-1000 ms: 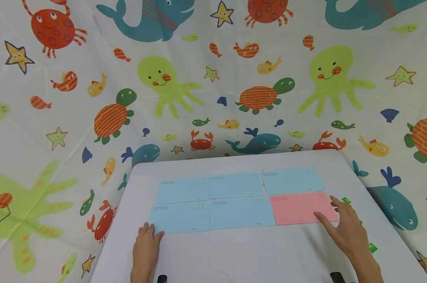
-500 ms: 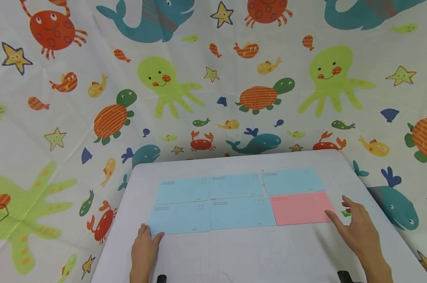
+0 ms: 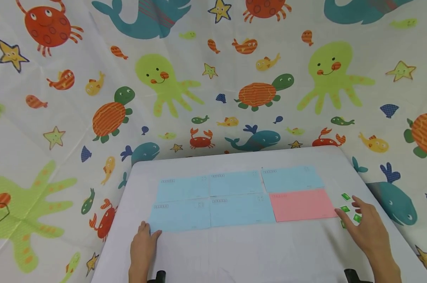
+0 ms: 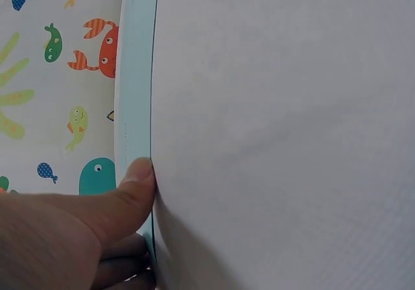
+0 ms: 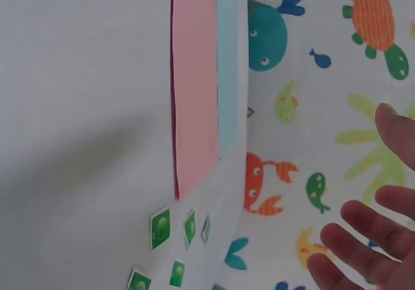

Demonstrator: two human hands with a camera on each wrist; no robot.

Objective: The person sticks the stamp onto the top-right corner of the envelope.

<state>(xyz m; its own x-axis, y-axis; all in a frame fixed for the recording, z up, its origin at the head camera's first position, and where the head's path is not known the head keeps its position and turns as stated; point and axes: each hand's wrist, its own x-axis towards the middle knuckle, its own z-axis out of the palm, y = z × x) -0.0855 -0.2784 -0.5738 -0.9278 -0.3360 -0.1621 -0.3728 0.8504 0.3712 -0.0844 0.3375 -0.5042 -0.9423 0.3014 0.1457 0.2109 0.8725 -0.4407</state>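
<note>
Several light-blue envelopes with printed postcode boxes lie in two rows on the white table, and a pink envelope fills the front right place. My left hand rests at the near left corner of the front left envelope; in the left wrist view its thumb touches the blue edge. Spread and holding nothing, my right hand hovers right of the pink envelope, over several small green stamps. In the right wrist view the stamps lie loose beyond the pink envelope's corner.
The white table has its far edge against a hanging cloth printed with sea animals. Black wrist-worn pieces show at the bottom of the head view. The right hand casts a shadow on the tabletop.
My right hand has moved right, off the pink envelope, and more of the green stamps now show. The left hand stays at its envelope corner. The head view has tilted slightly.
</note>
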